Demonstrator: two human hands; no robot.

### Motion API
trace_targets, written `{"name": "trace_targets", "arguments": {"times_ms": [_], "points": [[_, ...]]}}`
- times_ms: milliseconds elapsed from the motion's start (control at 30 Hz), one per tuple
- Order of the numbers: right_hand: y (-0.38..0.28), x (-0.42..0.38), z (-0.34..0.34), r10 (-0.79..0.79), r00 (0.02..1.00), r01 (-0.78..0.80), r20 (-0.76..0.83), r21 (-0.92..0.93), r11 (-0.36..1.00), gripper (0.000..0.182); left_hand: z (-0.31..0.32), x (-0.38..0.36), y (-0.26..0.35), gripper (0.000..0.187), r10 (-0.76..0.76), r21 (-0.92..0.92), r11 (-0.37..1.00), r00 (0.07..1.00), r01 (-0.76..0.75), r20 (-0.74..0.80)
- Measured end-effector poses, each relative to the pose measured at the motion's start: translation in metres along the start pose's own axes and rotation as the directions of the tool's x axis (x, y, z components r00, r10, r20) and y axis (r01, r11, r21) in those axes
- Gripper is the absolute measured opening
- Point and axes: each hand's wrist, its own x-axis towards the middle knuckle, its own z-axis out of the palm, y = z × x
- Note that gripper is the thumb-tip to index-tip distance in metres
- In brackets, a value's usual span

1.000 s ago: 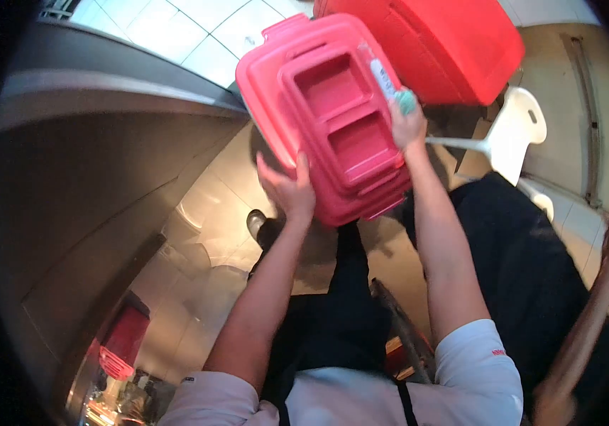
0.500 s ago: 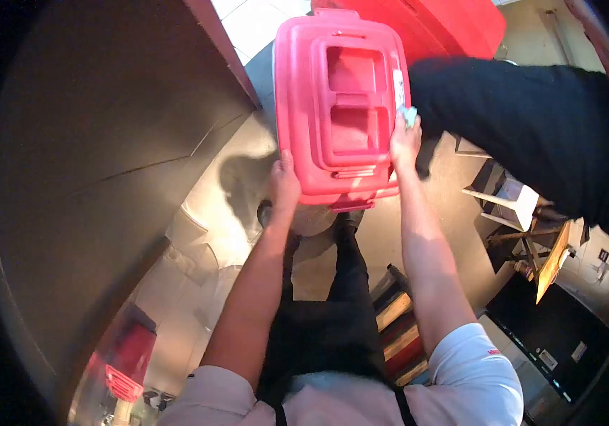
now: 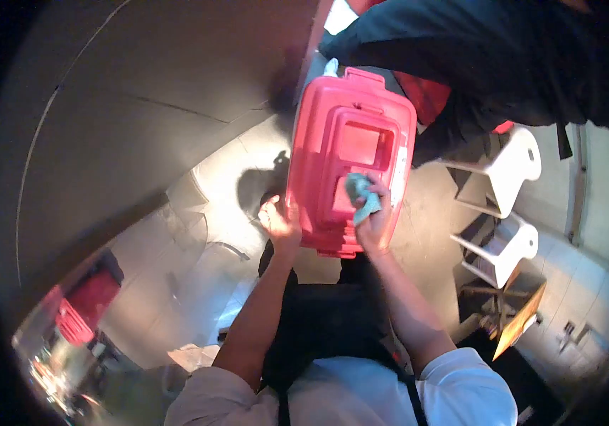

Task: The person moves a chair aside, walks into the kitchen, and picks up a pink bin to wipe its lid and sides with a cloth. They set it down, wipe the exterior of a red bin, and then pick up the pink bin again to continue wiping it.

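Observation:
A red plastic box (image 3: pixel 311 156) with a latched lid and recessed panels lies in front of me. My right hand (image 3: pixel 377 216) is closed around a crumpled teal cloth (image 3: pixel 363 192), which lies over the lower recess of the lid. At the box's near left edge, my left hand (image 3: pixel 282 219) has its thumb and fingers apart, with the thumb right at the rim. A small light blue thing (image 3: pixel 331 67) shows by the far left corner, close to another person's dark clothing.
Another person in dark clothing (image 3: pixel 461 50) leans in from the upper right, beside the box. White chairs (image 3: pixel 514 174) stand on the right, near a wooden board (image 3: pixel 519 331). A dark panel (image 3: pixel 155 106) rises on the left. Lower left is a red crate (image 3: pixel 75 323).
The box has come lower in view. My right hand has gone from its right edge onto the lid with the cloth. My left hand's fingers have spread. The other person has leaned further in.

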Motion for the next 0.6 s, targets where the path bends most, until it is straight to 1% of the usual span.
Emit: {"name": "trace_targets", "arguments": {"times_ms": [33,67,100,167,200,233,267,300,333,367,400,433,467,533,567,600], "points": [[-0.012,0.008,-0.002,-0.143,0.972,0.166,0.188,-0.113,0.98,0.043,-0.002,-0.002,0.031,0.036,0.006,-0.289,0.957,1.0,-0.012,-0.02],[-0.026,0.013,-0.002,-0.258,0.888,0.347,0.38,-0.189,0.919,0.048,-0.002,-0.006,0.056,0.034,-0.091,-0.764,0.631,0.991,0.131,0.094],[-0.037,0.013,-0.003,-0.036,0.853,0.245,0.521,-0.338,0.909,0.056,-0.007,-0.008,0.066,0.033,-0.119,-0.762,0.581,0.956,0.285,0.267],[-0.029,0.041,-0.013,-0.084,0.796,0.345,0.6,-0.335,0.877,0.058,-0.012,-0.001,0.106,0.034,-0.212,-0.576,0.67,0.864,0.469,0.458],[-0.02,0.059,-0.026,-0.099,0.764,0.39,0.638,-0.333,0.858,0.059,-0.006,0.009,0.103,0.034,-0.233,-0.458,0.79,0.891,0.407,0.389],[-0.006,0.084,-0.038,-0.149,0.795,0.35,0.589,-0.245,0.904,0.061,0.0,0.019,0.099,0.035,-0.253,-0.313,0.882,0.913,0.354,0.319],[0.009,0.119,-0.045,-0.195,0.825,0.317,0.531,-0.15,0.936,0.062,0.01,0.033,0.099,0.039,-0.178,-0.267,0.932,0.953,0.243,0.247],[0.019,0.151,-0.046,-0.216,0.86,0.365,0.462,-0.261,0.894,0.064,0.02,0.048,0.099,0.043,-0.1,-0.206,0.969,0.98,0.135,0.171],[0.028,0.174,-0.046,-0.242,0.89,0.392,0.387,-0.376,0.84,0.067,0.031,0.06,0.099,0.048,0.095,-0.052,0.995,0.989,-0.089,0.111],[0.042,0.183,-0.046,-0.263,0.885,0.432,0.384,-0.465,0.773,0.068,0.05,0.065,0.092,0.056,0.164,0.392,0.887,0.961,-0.243,0.225],[0.061,0.19,-0.041,-0.289,0.877,0.467,0.383,-0.545,0.697,0.069,0.079,0.065,0.059,0.059,0.201,0.4,0.876,0.957,-0.27,0.208],[0.072,0.196,-0.036,-0.316,0.867,0.497,0.385,-0.614,0.614,0.071,0.078,0.061,0.06,0.055,0.228,0.399,0.873,0.958,-0.281,0.174],[0.073,0.198,-0.033,-0.309,0.872,0.487,0.38,-0.611,0.624,0.072,0.074,0.05,0.059,0.051,0.25,0.402,0.869,0.957,-0.288,0.146],[0.073,0.192,-0.036,-0.274,0.895,0.442,0.353,-0.617,0.651,0.075,0.052,0.016,0.049,0.044,0.219,0.383,0.887,0.965,-0.259,0.145],[0.072,0.195,-0.035,-0.26,0.897,0.437,0.359,-0.623,0.649,0.075,0.043,0.014,0.051,0.041,0.22,0.379,0.889,0.966,-0.256,0.138],[0.071,0.196,-0.035,-0.247,0.897,0.433,0.366,-0.628,0.647,0.075,0.041,0.016,0.053,0.038,0.22,0.378,0.894,0.971,-0.241,0.099]]}}
